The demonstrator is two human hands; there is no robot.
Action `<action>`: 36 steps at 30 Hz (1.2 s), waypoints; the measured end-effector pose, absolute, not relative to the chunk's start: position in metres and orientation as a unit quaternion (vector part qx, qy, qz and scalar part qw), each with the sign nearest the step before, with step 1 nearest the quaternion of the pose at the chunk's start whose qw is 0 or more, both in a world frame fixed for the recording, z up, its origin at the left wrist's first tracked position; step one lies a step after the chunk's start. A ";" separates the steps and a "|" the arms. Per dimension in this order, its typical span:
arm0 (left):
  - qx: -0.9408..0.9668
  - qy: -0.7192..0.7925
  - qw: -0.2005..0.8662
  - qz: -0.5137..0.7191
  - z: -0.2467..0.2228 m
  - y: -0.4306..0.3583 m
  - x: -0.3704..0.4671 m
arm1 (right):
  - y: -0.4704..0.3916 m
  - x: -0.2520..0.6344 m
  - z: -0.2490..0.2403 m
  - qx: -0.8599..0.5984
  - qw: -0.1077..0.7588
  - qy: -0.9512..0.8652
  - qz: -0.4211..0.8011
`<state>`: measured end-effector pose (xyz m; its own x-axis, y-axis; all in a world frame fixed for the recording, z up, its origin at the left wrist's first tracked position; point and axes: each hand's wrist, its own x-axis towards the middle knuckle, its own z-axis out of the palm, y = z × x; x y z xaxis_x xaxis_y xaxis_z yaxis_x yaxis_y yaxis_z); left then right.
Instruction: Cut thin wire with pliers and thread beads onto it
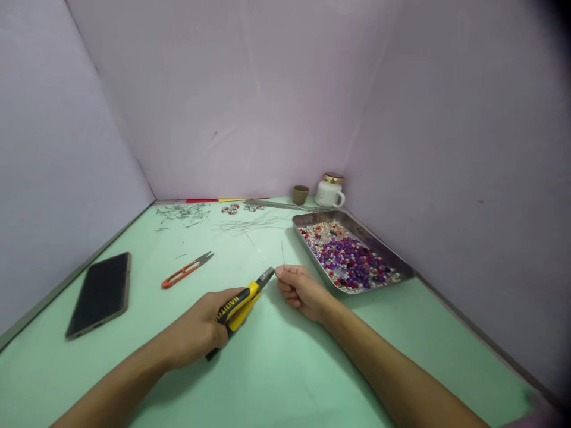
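My left hand (203, 327) is closed around the black and yellow handles of a pair of pliers (241, 304), whose metal jaws point up and to the right. Close by the jaw tips, my right hand (303, 291) pinches a thin wire (282, 252) between thumb and forefinger. One length of the wire sticks up above the fingers. Another faint, thin strand (253, 241) runs up and left from near the jaws. Whether the jaws are clamped on the wire is too small to tell.
A metal tray (405, 268) of mixed beads lies right. Orange thread snips (185, 272) and a phone (100, 294) lie left. Behind are loose wires (256, 224), wire scraps (181, 213), beaded rings (231, 208), a small brown cup (300, 195) and a lidded white mug (328, 193).
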<state>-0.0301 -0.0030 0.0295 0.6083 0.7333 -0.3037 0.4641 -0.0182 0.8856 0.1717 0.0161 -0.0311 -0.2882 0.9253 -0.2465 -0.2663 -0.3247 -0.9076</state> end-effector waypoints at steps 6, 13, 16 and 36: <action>0.718 0.446 0.522 0.113 0.032 -0.007 -0.027 | 0.016 0.172 -0.030 -0.435 0.427 -0.397 0.686; 0.756 0.457 0.455 0.109 0.019 -0.005 -0.027 | 0.016 0.171 -0.031 -0.447 0.429 -0.405 0.673; 0.767 0.463 0.423 0.134 0.015 -0.006 -0.027 | 0.018 0.172 -0.032 -0.450 0.437 -0.405 0.665; 0.773 0.411 0.473 0.102 0.020 -0.002 -0.030 | 0.013 0.165 -0.032 -0.477 0.477 -0.510 0.533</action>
